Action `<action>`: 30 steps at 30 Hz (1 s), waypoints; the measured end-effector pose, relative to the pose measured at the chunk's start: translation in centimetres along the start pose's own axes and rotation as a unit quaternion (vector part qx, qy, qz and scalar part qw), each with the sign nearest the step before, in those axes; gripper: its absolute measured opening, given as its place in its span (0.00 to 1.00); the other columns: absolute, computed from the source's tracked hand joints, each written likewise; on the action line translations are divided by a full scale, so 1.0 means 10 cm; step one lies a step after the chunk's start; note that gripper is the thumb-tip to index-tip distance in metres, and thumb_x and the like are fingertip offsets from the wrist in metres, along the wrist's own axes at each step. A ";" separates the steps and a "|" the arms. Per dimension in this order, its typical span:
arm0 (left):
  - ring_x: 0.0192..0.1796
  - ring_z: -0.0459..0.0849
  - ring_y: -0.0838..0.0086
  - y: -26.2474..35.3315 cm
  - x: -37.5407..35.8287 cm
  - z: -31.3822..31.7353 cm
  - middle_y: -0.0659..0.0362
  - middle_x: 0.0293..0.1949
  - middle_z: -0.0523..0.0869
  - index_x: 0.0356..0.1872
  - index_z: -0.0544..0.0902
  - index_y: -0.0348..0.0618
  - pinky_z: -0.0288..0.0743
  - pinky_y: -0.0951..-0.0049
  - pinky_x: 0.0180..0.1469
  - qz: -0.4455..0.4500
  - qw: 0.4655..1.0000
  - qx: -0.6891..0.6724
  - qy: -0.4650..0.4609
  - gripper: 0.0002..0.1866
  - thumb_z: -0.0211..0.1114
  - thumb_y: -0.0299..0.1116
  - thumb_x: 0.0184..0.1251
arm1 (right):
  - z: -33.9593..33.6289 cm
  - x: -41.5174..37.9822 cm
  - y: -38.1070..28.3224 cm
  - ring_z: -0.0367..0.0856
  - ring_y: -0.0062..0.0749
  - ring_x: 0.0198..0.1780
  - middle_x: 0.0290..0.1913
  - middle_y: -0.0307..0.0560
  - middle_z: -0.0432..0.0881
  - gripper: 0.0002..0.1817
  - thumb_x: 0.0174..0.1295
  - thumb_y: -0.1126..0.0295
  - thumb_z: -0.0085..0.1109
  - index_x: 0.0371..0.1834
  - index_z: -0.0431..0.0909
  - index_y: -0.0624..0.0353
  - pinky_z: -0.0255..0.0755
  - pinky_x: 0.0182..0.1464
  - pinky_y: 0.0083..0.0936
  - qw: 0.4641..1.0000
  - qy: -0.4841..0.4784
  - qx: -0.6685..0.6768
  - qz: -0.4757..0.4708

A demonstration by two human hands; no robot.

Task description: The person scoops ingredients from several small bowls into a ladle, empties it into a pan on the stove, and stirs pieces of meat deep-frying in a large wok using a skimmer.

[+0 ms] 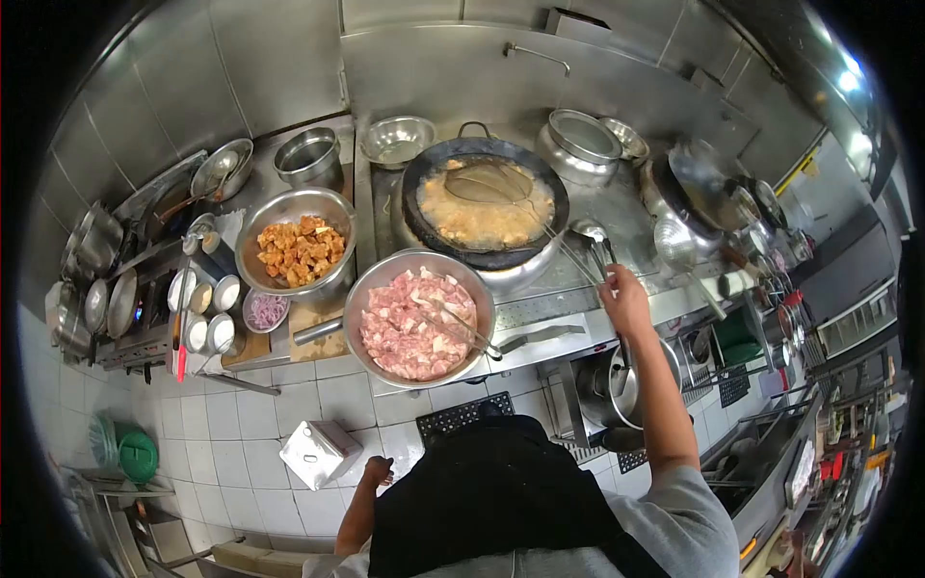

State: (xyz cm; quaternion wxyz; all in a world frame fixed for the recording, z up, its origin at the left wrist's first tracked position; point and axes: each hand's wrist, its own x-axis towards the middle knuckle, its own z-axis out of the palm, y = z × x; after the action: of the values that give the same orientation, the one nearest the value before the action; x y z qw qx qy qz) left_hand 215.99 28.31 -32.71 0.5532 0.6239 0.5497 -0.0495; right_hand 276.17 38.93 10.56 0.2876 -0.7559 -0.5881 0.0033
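Right hand (624,294) is closed around a long-handled steel ladle (589,230), palm down, beside the wok on the near side of the steel bench (617,223). I see the right forearm rising from a grey sleeve at the lower right, reaching forward and slightly inward, with the elbow a little bent. The ladle's bowl lies just forward of the fingers, and its dark handle runs back toward the wearer.

A round wire-mesh skimmer (488,181) sits over the frothing oil in the wide black wok (416,223). Its head is toward the far side, and its long axis slants back and rightward to a wire handle ending by the right hand (I can't tell from here whether the fingers hold that too).

Left hand (379,470) hangs low beside the black apron (482,496), fingers curled; whether it is fully closed I cannot tell.

Nearer than the wok is a steel pan of raw pink meat pieces (353,318), its stubby handle pointing left, with metal tongs (453,323) lying across the meat. Left of it stands a steel bowl of orange-brown coated pieces (249,246). On the floor is a pale square-topped box (316,455); the small detail on its top is too fine for me to read.
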 end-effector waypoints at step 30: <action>0.31 0.85 0.63 0.36 0.29 0.62 0.59 0.31 0.88 0.42 0.78 0.39 0.80 0.63 0.35 0.046 0.996 0.013 0.081 0.20 0.71 0.41 0.51 | -0.67 1.72 0.69 0.76 0.61 0.53 0.49 0.70 0.78 0.23 0.59 0.77 0.47 0.60 0.73 0.61 0.71 0.55 0.43 0.981 -0.099 -0.093 -0.137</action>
State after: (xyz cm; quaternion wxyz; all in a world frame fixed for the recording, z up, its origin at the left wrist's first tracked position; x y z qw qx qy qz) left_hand 223.17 26.27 -34.73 0.5005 0.6576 0.5628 0.0201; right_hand 289.91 50.43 18.85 0.1538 -0.6879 -0.7092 -0.0160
